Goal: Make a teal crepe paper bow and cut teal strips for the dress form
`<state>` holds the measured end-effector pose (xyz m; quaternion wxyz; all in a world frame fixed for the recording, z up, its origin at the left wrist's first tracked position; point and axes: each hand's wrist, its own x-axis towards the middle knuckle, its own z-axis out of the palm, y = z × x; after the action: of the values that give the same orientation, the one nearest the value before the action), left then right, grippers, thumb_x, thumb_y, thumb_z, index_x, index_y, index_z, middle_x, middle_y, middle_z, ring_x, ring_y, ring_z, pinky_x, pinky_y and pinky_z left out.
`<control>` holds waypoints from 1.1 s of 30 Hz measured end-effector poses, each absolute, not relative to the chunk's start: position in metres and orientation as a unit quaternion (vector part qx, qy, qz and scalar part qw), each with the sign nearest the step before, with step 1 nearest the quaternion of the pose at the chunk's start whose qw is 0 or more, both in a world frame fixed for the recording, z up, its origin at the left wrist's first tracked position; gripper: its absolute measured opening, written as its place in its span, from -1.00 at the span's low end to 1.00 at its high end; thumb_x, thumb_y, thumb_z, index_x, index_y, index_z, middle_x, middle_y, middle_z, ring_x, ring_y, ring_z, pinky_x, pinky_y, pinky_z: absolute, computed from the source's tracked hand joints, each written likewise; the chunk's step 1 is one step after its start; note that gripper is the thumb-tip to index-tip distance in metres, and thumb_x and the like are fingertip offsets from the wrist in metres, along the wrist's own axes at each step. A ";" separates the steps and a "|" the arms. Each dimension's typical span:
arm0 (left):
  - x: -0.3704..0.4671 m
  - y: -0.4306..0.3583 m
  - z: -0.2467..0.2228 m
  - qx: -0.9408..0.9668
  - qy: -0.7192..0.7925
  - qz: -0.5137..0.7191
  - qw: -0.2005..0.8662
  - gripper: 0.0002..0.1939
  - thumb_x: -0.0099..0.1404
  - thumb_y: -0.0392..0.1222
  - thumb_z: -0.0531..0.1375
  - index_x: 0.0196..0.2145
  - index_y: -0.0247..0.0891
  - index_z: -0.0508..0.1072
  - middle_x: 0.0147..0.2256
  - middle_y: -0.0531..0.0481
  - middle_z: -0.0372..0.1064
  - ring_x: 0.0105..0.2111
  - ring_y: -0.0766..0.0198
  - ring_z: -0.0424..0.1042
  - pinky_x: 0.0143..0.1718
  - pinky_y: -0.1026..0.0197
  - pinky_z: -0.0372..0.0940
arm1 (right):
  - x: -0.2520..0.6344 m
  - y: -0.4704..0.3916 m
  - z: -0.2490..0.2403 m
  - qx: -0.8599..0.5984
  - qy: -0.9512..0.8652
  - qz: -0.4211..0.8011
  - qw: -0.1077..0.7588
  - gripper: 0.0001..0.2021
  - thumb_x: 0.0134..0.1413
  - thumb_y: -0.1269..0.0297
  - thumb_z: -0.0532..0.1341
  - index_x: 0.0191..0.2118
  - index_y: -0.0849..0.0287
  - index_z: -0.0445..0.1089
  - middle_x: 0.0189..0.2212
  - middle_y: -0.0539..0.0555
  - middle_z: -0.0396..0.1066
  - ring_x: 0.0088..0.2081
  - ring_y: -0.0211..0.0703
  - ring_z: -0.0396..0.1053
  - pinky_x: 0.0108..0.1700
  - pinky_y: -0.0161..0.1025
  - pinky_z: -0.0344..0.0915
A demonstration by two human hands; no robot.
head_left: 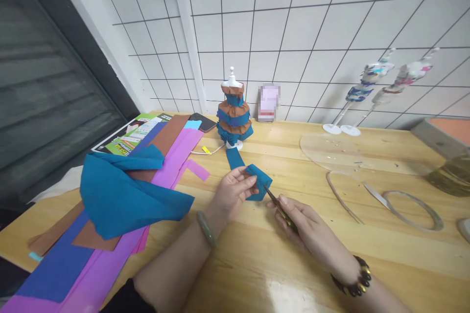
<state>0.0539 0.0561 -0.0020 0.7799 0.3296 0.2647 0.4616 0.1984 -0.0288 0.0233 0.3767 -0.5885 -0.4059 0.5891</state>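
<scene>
My left hand [237, 187] pinches a folded piece of teal crepe paper [260, 178] between thumb and fingers, just above the table. In my right hand [303, 220] is a slim, dark and gold pair of scissors [281, 210], its handles mostly hidden by the fingers. The pointed tips meet the right part of the teal paper; whether the blades are apart cannot be made out. A teal strip [235, 158] lies behind my left hand. Beyond it stands a small dress form [235, 115] wearing ruffled tiers of brown and teal paper.
On the left lie a large teal sheet [121, 195], purple paper [176, 156] and other coloured sheets. A phone-like upright object [269, 102] leans on the tiled wall. At right are two decorated stands [332, 128], a clear disc [323, 151] and a tape ring [436, 222].
</scene>
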 end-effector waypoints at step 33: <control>0.069 0.042 -0.007 0.449 0.302 0.453 0.709 -0.66 0.00 -0.17 0.30 -0.27 -0.36 0.36 -0.44 0.00 0.38 -0.46 0.35 0.36 -0.37 0.27 0.26 | 0.192 -0.031 0.018 -0.582 -0.406 0.576 0.407 -0.60 0.04 -0.15 -0.02 -0.38 0.14 0.20 -0.69 -0.17 -0.04 -0.70 -0.38 -0.08 -0.65 -0.38 -0.08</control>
<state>0.0688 0.0418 -0.0067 0.7087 0.4490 0.3018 0.4527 0.1919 -0.0306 0.0175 0.4070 -0.5816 -0.4059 0.5756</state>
